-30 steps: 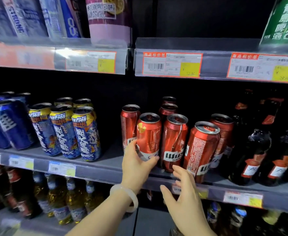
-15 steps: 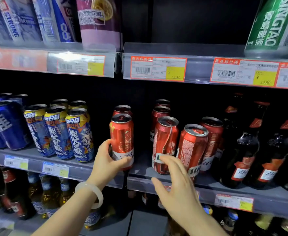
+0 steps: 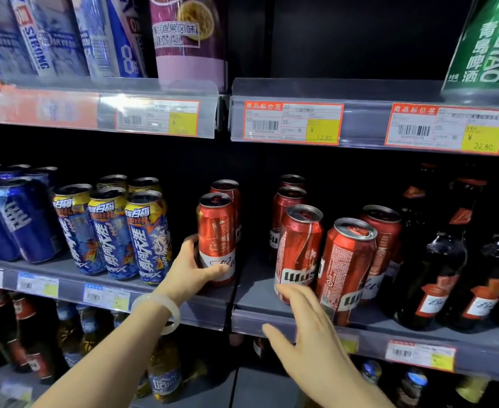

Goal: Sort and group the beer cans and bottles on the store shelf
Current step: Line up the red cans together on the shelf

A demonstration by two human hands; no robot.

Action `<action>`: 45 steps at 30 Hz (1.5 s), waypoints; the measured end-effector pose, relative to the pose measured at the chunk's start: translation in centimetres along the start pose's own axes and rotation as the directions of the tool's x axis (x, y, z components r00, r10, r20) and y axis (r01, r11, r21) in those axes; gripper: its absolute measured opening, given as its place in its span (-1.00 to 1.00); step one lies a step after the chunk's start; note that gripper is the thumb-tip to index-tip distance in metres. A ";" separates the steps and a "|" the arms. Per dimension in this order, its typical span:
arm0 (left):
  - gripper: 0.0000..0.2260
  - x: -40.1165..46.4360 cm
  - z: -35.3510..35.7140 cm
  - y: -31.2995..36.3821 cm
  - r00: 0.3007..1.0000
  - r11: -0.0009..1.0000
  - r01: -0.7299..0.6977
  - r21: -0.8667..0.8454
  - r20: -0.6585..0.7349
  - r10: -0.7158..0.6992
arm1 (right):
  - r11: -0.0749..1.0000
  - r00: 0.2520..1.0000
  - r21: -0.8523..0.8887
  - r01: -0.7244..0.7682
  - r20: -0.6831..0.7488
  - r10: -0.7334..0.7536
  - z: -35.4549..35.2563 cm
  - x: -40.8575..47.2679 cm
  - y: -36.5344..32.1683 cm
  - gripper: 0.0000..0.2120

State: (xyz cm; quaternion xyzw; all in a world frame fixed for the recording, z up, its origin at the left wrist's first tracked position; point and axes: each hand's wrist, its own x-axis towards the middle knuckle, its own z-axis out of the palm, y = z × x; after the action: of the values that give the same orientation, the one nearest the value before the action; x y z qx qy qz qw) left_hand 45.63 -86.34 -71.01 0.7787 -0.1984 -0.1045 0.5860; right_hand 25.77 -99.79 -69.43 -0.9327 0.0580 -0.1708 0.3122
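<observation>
Head view: the left hand (image 3: 195,270) has its grip clamped low on a tall red aluminium beer can with a white band near its base (image 3: 217,240), thumb in front across the white band and the other fingers behind, out of sight. The can stands upright on the grey metal store shelf (image 3: 251,293), its long axis vertical, at the right end of the left shelf section. Directly behind the gripped can stands a second red can of the same kind (image 3: 229,191), and to the left of the grip is a cluster of blue-and-yellow printed cans (image 3: 146,237), with dark blue cans (image 3: 21,219) further left again.

The right hand (image 3: 310,334) hangs in front of the shelf edge with its grip apart and holding nothing (fingers spread, tips pointing up and forward). Just above and beyond its fingertips leans a red can with bold white lettering (image 3: 300,254), and touching that can's right side is another tilted red can showing its printed text panel (image 3: 347,269); both lean with their tops to the right. Whether the fingertips touch the lettered can I cannot tell.

The coming move most likely turns on this: the lettered can lies straight ahead of the open right grip and well to the right of the occupied left one, so the right hand is the nearer. Dark glass beer bottles with red labels (image 3: 436,278) stand further right.
</observation>
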 end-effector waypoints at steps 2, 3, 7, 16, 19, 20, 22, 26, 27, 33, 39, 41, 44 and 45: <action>-0.26 -1.5 0.9 -0.4 0.973 0.997 -0.044 0.056 -0.223 0.056 | 0.996 0.995 -0.061 0.071 -0.072 -0.075 -1.6 0.8 -0.7 -0.51; -0.33 -2.6 1.6 -0.7 0.920 0.989 -0.096 0.114 -0.370 0.132 | 0.988 0.987 -0.108 0.107 -0.111 -0.119 -2.5 1.5 -1.0 -0.51; -0.54 -6.8 5.7 0.2 0.840 0.897 -0.380 0.227 -0.322 0.438 | 0.935 0.934 -0.310 0.174 -0.248 -0.256 -6.3 5.0 -2.0 -0.53; -0.54 -3.6 11.9 4.1 0.972 0.972 -0.236 -0.008 -0.004 0.236 | 0.771 0.987 -0.619 -0.147 -0.047 0.151 -9.7 9.2 -2.1 -0.36; -0.57 -3.8 11.6 3.5 0.965 0.968 -0.252 -0.008 -0.072 0.251 | 0.764 0.988 -0.634 -0.122 -0.001 0.156 -9.6 9.8 -2.8 -0.38; -0.57 -3.8 11.3 3.3 0.963 0.967 -0.254 0.000 -0.093 0.253 | 0.765 0.990 -0.636 -0.101 0.013 0.141 -9.5 10.1 -3.1 -0.41; -0.59 -3.6 10.6 2.8 0.954 0.964 -0.261 0.046 -0.142 0.265 | 0.773 0.993 -0.631 -0.064 0.041 0.115 -8.8 10.7 -3.8 -0.47; -0.57 -3.1 9.6 2.4 0.912 0.950 -0.269 0.158 -0.275 0.304 | 0.880 0.994 -0.472 -0.054 0.058 0.093 -7.0 12.5 -4.4 -0.46; -0.55 -3.3 9.5 2.5 0.893 0.941 -0.275 0.198 -0.310 0.327 | 0.900 0.994 -0.431 -0.067 0.051 0.099 -6.7 12.9 -4.5 -0.47; -0.50 -4.4 9.9 1.4 0.903 0.966 -0.189 0.178 -0.355 0.242 | 0.952 0.996 -0.291 -0.093 -0.018 0.092 -5.3 13.6 -4.5 -0.48; -0.58 -4.2 9.8 0.8 0.877 0.972 -0.074 0.225 -0.449 0.171 | 0.990 0.989 -0.083 -0.116 -0.106 0.107 -3.9 13.3 -3.8 -0.52; -0.64 -4.5 9.8 1.0 0.872 0.973 -0.055 0.223 -0.464 0.156 | 0.991 0.988 -0.067 -0.114 -0.108 0.106 -3.8 13.2 -3.8 -0.52; -0.66 -4.7 9.5 0.8 0.879 0.977 -0.059 0.207 -0.453 0.149 | 0.984 0.995 -0.154 -0.092 -0.040 0.087 -4.5 12.7 -3.8 -0.49; -0.65 -4.7 9.3 0.7 0.886 0.978 -0.063 0.197 -0.440 0.145 | 0.976 0.997 -0.202 -0.080 -0.013 0.079 -5.3 12.6 -3.9 -0.47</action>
State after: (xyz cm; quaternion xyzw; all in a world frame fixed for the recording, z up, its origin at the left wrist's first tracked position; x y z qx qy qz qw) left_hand 37.53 -92.60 -73.40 0.8187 -0.1067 0.1291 0.5493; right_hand 35.69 -102.42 -59.56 -0.9561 0.1130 -0.1540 0.2223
